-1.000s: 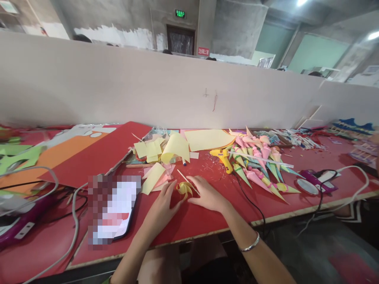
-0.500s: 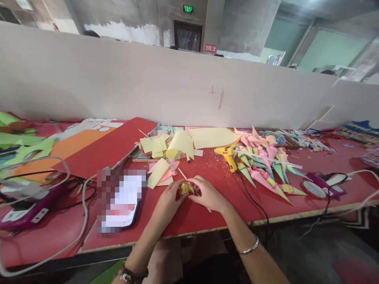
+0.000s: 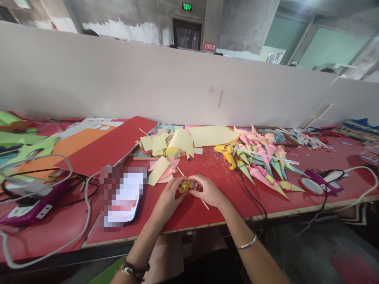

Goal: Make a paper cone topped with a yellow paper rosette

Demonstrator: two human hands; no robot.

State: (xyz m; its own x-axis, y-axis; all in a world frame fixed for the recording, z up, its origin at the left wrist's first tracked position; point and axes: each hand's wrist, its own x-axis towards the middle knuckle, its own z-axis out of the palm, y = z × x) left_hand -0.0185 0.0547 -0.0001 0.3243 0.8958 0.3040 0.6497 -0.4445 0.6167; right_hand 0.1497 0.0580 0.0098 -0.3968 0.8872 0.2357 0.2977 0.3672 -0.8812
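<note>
A small curled yellow paper piece (image 3: 185,187), shaped like a rosette, is held between my two hands just above the red table. My left hand (image 3: 170,196) closes on its left side, fingertips and thumb bent round it. From the other side, my right hand (image 3: 206,191) grips it with curled fingers. A thin pale stick (image 3: 205,204) runs under or behind my right hand, its upper end showing past the fingertips; whether a finger touches it I cannot tell. Yellow and pink paper sheets (image 3: 159,170) lie just beyond my left hand.
A yellow glue gun (image 3: 226,156) lies right of centre, its black cord running to the table's front edge. Beside it is a pile of paper cones (image 3: 262,157). A phone (image 3: 126,199) rests at the left. Purple power strips (image 3: 28,207) with cables flank the work spot.
The yellow paper has turned slightly between my fingers, and more of its folds show. My right fingers have shifted a little. The whole view has moved slightly.
</note>
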